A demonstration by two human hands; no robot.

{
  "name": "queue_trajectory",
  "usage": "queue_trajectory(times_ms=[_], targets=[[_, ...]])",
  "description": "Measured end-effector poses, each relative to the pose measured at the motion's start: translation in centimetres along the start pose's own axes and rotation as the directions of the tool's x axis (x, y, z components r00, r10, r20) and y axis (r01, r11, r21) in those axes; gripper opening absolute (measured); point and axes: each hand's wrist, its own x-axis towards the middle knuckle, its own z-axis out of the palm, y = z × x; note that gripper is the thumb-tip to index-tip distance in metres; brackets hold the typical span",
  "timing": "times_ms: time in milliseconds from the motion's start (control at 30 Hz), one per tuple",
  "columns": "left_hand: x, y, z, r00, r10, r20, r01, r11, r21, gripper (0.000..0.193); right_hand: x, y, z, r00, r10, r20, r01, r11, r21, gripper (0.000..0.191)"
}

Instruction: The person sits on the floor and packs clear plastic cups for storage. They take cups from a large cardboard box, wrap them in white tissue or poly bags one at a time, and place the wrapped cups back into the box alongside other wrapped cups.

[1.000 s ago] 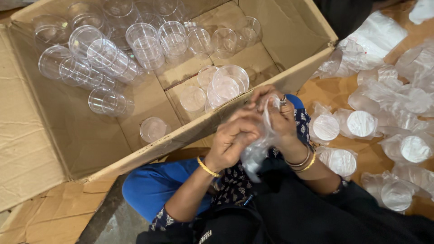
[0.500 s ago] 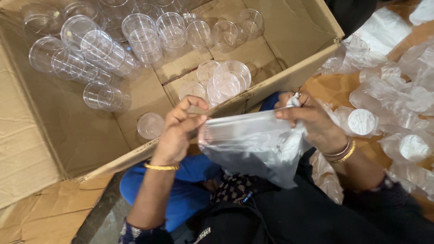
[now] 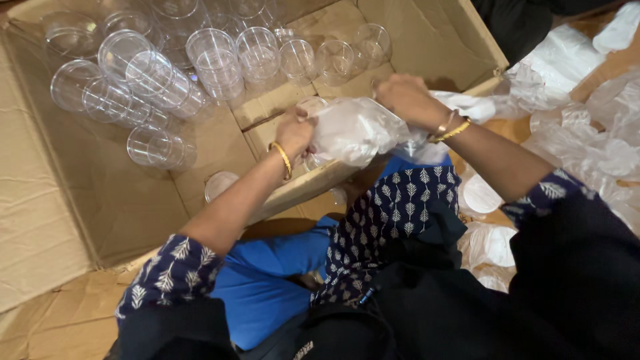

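Both hands, left hand (image 3: 297, 133) and right hand (image 3: 405, 99), grip the clear plastic bag (image 3: 357, 128) shut-fisted above the cardboard box (image 3: 120, 213). Keeping the bag's mouth stretched wide and level over the loose clear cups (image 3: 213, 63) looks wise.

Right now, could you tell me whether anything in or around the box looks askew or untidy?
Yes: the clear plastic cups lie tumbled in the cardboard box, many on their sides rather than stacked. Both hands, left hand and right hand, grip a crumpled plastic bag over the box's edge.
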Motion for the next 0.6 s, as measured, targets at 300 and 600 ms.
queue_trajectory(times_ms=[300,600], targets=[[-1.5,-1.4,0.4,0.922,-0.107,0.372,0.216,0.939,-0.266,0.044,1.4,7.2,7.1,0.923,-0.127,0.364,-0.293,0.382,0.876,0.033],[-5.2,3.0,-1.6,0.97,0.162,0.182,-0.014,0.783,-0.623,0.035,-2.7,0.2,-0.3,0.998,0.057,-0.039,0.018,0.321,0.947,0.02]])
